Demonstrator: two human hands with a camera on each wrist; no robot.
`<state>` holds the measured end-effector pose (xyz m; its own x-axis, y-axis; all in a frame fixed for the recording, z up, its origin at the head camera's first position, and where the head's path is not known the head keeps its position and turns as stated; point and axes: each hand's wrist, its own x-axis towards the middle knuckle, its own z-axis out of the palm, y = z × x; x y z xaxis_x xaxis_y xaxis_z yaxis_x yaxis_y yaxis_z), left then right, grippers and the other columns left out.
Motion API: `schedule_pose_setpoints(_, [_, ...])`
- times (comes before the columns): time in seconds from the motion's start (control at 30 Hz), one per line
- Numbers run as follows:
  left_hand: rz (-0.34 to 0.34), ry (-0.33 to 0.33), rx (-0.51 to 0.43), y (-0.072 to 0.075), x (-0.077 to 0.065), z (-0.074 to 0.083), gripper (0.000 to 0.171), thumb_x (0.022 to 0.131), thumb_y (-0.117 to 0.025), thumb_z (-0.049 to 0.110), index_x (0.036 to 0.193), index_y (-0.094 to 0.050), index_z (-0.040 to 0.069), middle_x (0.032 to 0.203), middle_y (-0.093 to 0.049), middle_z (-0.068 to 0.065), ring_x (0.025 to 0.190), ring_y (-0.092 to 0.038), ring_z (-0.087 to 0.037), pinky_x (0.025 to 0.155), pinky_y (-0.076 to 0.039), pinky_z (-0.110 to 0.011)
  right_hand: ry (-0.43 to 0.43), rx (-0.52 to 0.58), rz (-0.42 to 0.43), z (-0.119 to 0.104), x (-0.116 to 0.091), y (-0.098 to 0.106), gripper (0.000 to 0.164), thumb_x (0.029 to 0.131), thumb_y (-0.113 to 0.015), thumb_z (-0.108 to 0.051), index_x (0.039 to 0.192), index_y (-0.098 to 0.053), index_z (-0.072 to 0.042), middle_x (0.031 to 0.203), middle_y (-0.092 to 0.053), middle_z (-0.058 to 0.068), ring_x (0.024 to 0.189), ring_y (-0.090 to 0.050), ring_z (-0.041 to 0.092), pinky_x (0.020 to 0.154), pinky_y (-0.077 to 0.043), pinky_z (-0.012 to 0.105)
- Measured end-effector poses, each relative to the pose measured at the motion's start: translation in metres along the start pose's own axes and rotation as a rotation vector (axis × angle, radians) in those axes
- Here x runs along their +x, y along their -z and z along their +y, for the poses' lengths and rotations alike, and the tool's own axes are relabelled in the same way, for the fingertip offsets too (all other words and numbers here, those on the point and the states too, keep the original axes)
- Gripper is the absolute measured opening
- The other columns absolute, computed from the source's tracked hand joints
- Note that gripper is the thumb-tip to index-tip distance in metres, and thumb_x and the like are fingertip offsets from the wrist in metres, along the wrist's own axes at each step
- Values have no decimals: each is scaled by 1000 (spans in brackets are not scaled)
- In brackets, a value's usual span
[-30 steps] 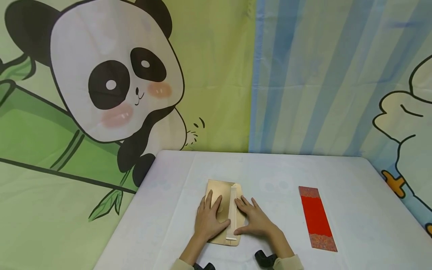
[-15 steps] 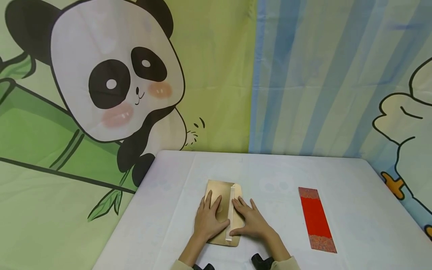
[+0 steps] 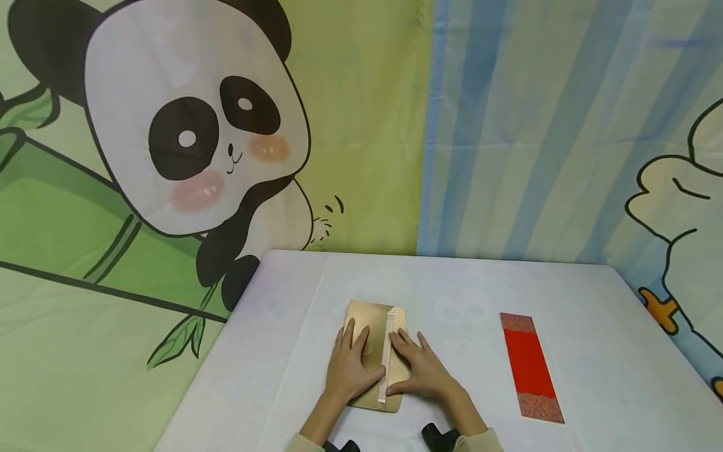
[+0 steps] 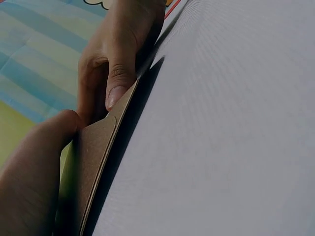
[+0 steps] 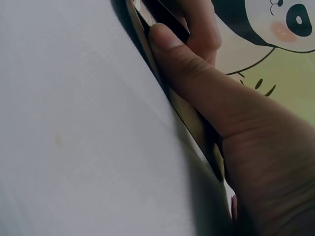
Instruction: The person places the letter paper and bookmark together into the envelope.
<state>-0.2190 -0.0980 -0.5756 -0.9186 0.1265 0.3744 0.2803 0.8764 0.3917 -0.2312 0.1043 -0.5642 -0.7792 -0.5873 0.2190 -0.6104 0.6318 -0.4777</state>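
Observation:
A flat gold-tan paper envelope (image 3: 375, 311) lies on the table, with a long white strip (image 3: 386, 358) down its right part. My left hand (image 3: 347, 370) rests on its left side with the fingers spread, its thumb reaching to the strip. On the right side, my right hand (image 3: 426, 373) presses with straight fingers, thumb low beside the strip. The left wrist view shows the layered brown paper edge (image 4: 98, 152) raised off the table a little, near both thumbs. In the right wrist view the right thumb (image 5: 167, 39) lies along the paper's edge; its underside is hidden.
A red paper piece (image 3: 531, 364) with patterned ends lies apart to the right on the white table (image 3: 463, 301). Behind the table hangs a cloth printed with a panda (image 3: 169, 75). Dark wrist mounts (image 3: 439, 437) sit near both sleeves.
My right hand has shifted slightly left over the paper, its thumb and fingers now closer to the white strip, which looks narrower. My left hand stays about where it was.

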Motion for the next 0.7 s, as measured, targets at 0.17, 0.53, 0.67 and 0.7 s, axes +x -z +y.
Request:
schedule_pose_setpoints(0.17, [-4, -7, -16, 0, 0, 1, 85, 64, -65, 57, 135, -48, 15, 147, -26, -18, 130, -27, -41, 92, -38, -54, 31, -27, 30, 0, 2, -3, 114, 59, -65, -71, 143, -30, -1, 145, -33, 12, 136, -22, 26, 107, -8, 54])
schedule_pose_setpoints(0.53, [19, -25, -8, -1, 0, 0, 85, 64, -65, 58, 135, -48, 14, 146, -27, -19, 130, -27, -42, 94, -37, -54, 48, -50, 26, 1, 5, -3, 114, 61, -64, -71, 143, -28, 0, 146, -32, 13, 136, -23, 26, 107, -9, 53])
schedule_pose_setpoints(0.67, [12, -27, -1, -2, -1, -1, 85, 64, -65, 59, 135, -48, 15, 146, -26, -19, 130, -27, -43, 94, -36, -54, 30, -55, -9, 2, 5, -4, 116, 62, -61, -74, 145, -25, -1, 147, -29, 12, 137, -20, 22, 108, -8, 51])
schedule_pose_setpoints(0.7, [12, -26, 1, -2, -1, -1, 86, 64, -65, 59, 135, -48, 15, 146, -26, -19, 130, -27, -43, 94, -36, -55, 25, -55, -15, 2, 5, -4, 116, 62, -61, -74, 145, -24, -2, 147, -28, 11, 137, -19, 21, 108, -7, 51])
